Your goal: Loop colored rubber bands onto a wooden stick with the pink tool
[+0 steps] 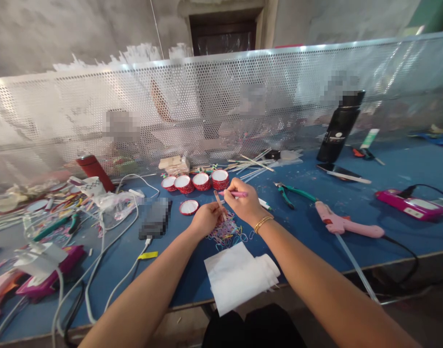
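Observation:
My left hand (209,218) grips a flat wooden craft stick (218,201) that stands upright and slightly tilted. In my right hand (245,202) is a pink pen (239,194), its tip end toward the top of the stick; I cannot tell if they touch. Below both hands lies a pile of small coloured loops (227,234). A single red-rimmed white disc (189,207) rests left of my left hand. Behind it stand several stacks of such discs (201,181). A folded white cloth or paper (241,278) hangs over the table's front edge.
A phone (154,218) with a charging cable lies left, near a cluttered heap and a red bottle (95,172). To the right are green-handled pliers (296,192), a pink glue gun (347,223) and a black bottle (340,126). A perforated metal screen (207,106) stands behind.

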`<state>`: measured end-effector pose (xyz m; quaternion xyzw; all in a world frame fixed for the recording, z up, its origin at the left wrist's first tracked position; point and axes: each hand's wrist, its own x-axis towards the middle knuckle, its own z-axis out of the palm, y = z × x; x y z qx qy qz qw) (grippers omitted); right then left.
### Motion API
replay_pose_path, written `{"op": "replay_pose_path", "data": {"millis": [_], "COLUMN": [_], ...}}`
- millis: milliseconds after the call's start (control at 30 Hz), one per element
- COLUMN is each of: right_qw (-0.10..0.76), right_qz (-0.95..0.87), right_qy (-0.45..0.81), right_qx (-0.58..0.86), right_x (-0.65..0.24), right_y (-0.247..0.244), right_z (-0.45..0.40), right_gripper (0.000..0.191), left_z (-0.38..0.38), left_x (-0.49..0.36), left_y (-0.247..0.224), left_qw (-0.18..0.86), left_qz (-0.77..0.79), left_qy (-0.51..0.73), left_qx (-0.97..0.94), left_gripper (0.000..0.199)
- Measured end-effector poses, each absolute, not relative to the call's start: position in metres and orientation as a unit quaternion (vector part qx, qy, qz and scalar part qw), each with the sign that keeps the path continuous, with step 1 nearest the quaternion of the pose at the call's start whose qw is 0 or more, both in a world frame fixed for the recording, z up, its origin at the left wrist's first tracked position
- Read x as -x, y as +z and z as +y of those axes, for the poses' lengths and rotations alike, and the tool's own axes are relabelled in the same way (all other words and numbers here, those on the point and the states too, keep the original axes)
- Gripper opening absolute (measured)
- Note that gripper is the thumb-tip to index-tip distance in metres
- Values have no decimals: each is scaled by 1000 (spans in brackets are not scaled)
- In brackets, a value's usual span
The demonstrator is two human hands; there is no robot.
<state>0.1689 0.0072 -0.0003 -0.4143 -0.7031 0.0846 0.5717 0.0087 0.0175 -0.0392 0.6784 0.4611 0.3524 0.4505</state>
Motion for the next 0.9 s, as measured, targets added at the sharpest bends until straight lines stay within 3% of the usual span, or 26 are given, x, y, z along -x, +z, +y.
{"op": "replay_pose_path", "data": {"millis": [900], "right_qw": [577], "right_qz": [-711], "right_qy": [94], "right_qx": [391], "right_x": [-167], "right_y": [3], "right_z": [2], "right_gripper": [22], "left_z": [17], "left_x": [-9], "left_y": [-39], "left_qw": [426], "left_qz": [454], "left_qy": [355], "left_qx": [-698], "left_gripper": [28]}}
